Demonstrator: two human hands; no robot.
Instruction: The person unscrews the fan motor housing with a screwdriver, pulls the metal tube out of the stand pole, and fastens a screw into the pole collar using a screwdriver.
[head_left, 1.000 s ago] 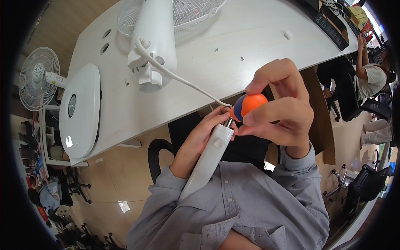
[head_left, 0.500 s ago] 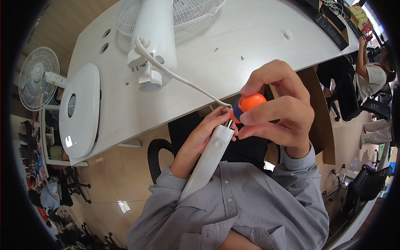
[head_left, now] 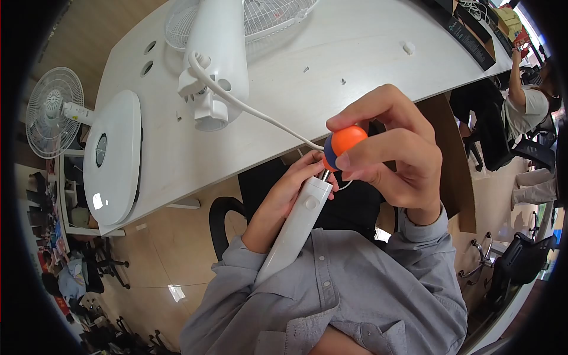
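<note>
My right hand [head_left: 396, 151] is closed on the orange and navy ball-shaped handle of a screwdriver [head_left: 350, 141]. Its short metal shaft points down into the upper end of a white fan post [head_left: 296, 222], though the tip is hidden. The post lies slantwise against my shirt, with a round button on its front. My left hand [head_left: 294, 180] is wrapped round the post near that end, its fingers partly behind it. A white power cord [head_left: 266, 118] runs from the fan body [head_left: 222, 71] on the table to where my hands meet.
On the white table [head_left: 284, 100] lie a white fan base [head_left: 115, 157], small screws [head_left: 343, 81] and a white plastic piece [head_left: 408, 47]. Black boxes [head_left: 467, 41] stand at the far right. Another assembled fan [head_left: 54, 109] is at left. A person [head_left: 526, 103] sits at right by an open carton [head_left: 452, 171].
My right hand and the screwdriver handle have shifted slightly left, with the fingers drawn in closer round it. A bit of cord now shows below the handle. My left hand stays put.
</note>
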